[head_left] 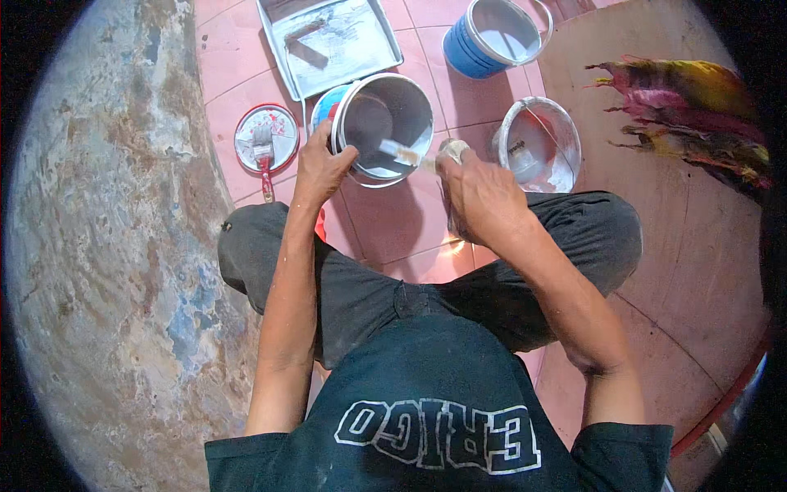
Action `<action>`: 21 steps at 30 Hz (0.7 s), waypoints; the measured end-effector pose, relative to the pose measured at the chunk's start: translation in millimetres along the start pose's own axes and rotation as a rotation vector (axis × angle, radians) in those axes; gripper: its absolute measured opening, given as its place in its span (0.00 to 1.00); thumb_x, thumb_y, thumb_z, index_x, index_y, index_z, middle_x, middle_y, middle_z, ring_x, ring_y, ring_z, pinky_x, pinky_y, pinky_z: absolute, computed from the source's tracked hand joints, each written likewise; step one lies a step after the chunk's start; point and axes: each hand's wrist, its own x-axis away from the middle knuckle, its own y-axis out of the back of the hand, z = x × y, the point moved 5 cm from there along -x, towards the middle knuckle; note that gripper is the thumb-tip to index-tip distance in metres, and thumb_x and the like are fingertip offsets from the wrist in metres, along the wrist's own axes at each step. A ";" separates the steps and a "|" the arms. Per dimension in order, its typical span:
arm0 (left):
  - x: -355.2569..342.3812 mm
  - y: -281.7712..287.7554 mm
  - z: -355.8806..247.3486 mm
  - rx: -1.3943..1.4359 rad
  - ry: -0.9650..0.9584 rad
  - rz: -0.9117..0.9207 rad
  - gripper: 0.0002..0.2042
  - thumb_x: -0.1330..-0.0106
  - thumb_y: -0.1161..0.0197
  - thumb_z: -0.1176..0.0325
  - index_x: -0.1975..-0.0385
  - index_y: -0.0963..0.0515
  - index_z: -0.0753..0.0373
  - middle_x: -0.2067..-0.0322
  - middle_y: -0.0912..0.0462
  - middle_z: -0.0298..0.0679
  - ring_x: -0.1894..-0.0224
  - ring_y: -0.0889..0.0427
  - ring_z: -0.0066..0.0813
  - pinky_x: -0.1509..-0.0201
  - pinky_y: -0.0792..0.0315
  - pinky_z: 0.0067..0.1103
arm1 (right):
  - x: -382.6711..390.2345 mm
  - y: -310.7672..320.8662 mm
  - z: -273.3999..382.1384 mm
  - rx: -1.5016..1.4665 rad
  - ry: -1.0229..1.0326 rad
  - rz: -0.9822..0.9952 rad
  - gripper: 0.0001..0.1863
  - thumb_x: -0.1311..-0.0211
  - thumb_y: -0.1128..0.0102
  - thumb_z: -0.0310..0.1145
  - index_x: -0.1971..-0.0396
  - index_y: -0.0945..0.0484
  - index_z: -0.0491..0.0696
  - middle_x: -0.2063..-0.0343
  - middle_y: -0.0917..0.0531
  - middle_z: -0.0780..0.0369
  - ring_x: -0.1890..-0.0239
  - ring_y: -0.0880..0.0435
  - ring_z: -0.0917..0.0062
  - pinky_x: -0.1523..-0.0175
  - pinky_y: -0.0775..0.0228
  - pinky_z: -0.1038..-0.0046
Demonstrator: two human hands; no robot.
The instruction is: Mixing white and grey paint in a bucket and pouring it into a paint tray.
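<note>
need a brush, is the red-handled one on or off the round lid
On: the brush lies across the lid, its handle overhanging the edge.

Tray [348, 57] blocks beyond bucket [365, 123], gap rightward

A: Vantage?
B: Wearer's head; left fisheye of a side-by-side pair.
A: Facing?
B: Steeply down, picture upright.
A: Range?
B: Close. Dark shirt [434, 365] nearest, lower edge. Left hand [324, 164] and right hand [484, 197] above centre, tiled floor [234, 70] beyond.
A: Rim?
B: Round, black corners; edges bend there.
</note>
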 end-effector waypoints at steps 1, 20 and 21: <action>0.7 -2.1 -0.1 0.022 -0.004 -0.001 0.17 0.44 0.38 0.68 0.57 0.25 0.69 0.72 0.19 0.41 0.71 0.18 0.26 0.67 0.22 0.26 | -3.5 7.8 -4.1 0.008 0.005 -0.078 0.10 0.28 0.54 0.33 0.63 0.24 0.45 0.71 0.22 0.54 0.70 0.15 0.62 0.69 0.22 0.61; 4.7 -8.5 12.8 0.289 0.107 0.027 0.15 0.46 0.38 0.69 0.60 0.24 0.69 0.74 0.20 0.40 0.73 0.22 0.24 0.66 0.25 0.24 | -19.0 16.0 -16.4 0.094 -0.030 -0.259 0.07 0.32 0.48 0.32 0.63 0.26 0.45 0.68 0.23 0.55 0.72 0.16 0.63 0.70 0.24 0.61; 4.5 -6.3 11.9 0.288 0.102 0.019 0.15 0.46 0.38 0.69 0.60 0.24 0.69 0.74 0.20 0.40 0.73 0.22 0.24 0.66 0.25 0.24 | -13.1 10.3 -11.5 0.097 -0.025 -0.267 0.07 0.32 0.48 0.32 0.63 0.26 0.45 0.68 0.23 0.55 0.72 0.16 0.63 0.70 0.24 0.61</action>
